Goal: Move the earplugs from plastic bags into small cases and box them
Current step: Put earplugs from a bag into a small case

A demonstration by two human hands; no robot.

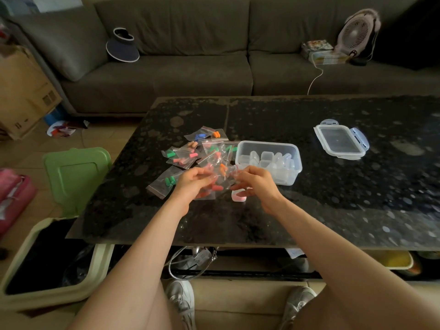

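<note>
While your left hand (193,182) and right hand (258,184) both pinch one bag (225,181) of earplugs (222,166) over the table (309,210), the other bags (190,153) lie full beside the box (287,179); nearly all remains.

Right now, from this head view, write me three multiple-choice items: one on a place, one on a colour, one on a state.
1. Where is the box lid?
A. On the table, right of the clear box
B. Under the table
C. Snapped onto the box

2. The small case by the right hand is:
A. green
B. pink
C. black

3. The clear box is:
A. shut
B. tipped over
C. open, with small clear cases inside

Answers: 1 A, the lid lies flat on the table, apart from the box. 2 B, pink shows below the fingers. 3 C, the rim is bare and cases show inside.
</note>
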